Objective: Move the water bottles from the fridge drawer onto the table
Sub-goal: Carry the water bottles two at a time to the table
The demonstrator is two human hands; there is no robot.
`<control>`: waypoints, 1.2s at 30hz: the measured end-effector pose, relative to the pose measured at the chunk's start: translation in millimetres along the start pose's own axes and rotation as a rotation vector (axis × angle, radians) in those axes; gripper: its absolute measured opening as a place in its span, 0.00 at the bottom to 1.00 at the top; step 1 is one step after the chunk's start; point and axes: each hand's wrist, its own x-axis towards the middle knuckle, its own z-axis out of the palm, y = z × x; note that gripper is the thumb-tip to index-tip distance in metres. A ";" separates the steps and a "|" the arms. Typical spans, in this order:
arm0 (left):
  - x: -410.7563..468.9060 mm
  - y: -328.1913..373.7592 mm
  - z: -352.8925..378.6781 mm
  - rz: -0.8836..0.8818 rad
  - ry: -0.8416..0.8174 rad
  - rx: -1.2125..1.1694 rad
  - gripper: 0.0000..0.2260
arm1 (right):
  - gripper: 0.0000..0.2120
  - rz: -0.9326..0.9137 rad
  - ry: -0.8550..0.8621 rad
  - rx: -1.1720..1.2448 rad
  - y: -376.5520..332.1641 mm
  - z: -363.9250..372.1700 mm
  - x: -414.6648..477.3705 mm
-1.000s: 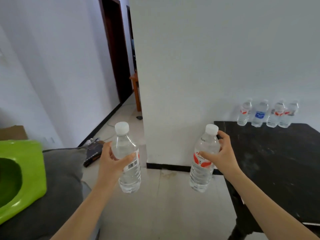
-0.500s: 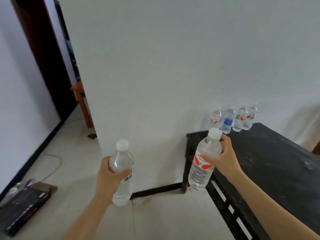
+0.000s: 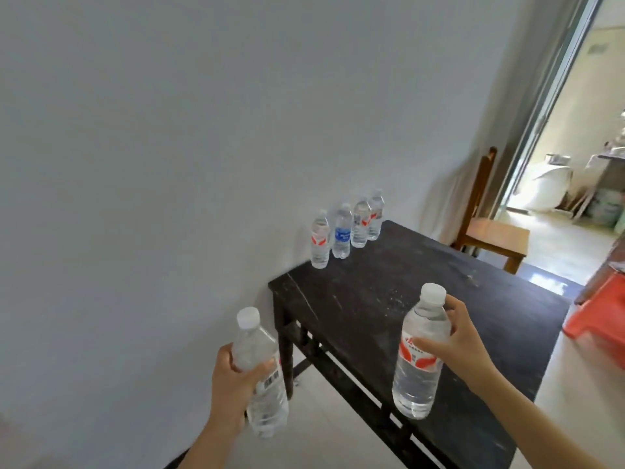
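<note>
Left hand [image 3: 233,384]: lower centre, fingers [image 3: 260,367] curled round the barcode bottle [image 3: 267,404], held upright above the floor just left of the surface.
Right hand [image 3: 463,340]: lower right, fingers [image 3: 429,345] clamped on the red-label bottle [image 3: 417,384], which hangs over the surface, apparently not touching it.
Surface [image 3: 389,299]: black and scuffed, against the white wall.
Row of four bottles [image 3: 342,235]: upright at the surface's far edge, by the wall.
Right edge: wooden chair [image 3: 487,231], red stool [image 3: 598,319].
</note>
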 end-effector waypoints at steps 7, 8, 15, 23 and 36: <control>94.7 46.6 76.3 0.128 0.009 0.017 0.27 | 0.39 0.044 0.069 0.046 39.0 -6.2 100.3; 105.0 53.4 87.9 0.135 0.015 0.010 0.26 | 0.39 0.048 0.071 0.048 41.9 -7.3 116.9; 149.5 65.5 147.5 0.097 0.006 -0.085 0.35 | 0.39 0.057 0.058 0.040 51.5 -0.2 194.3; 213.6 47.4 204.9 0.032 -0.068 -0.021 0.27 | 0.40 0.112 0.054 -0.002 64.3 20.1 249.4; 335.5 28.2 282.6 0.038 -0.321 0.040 0.28 | 0.39 0.186 0.097 -0.086 44.7 69.7 369.6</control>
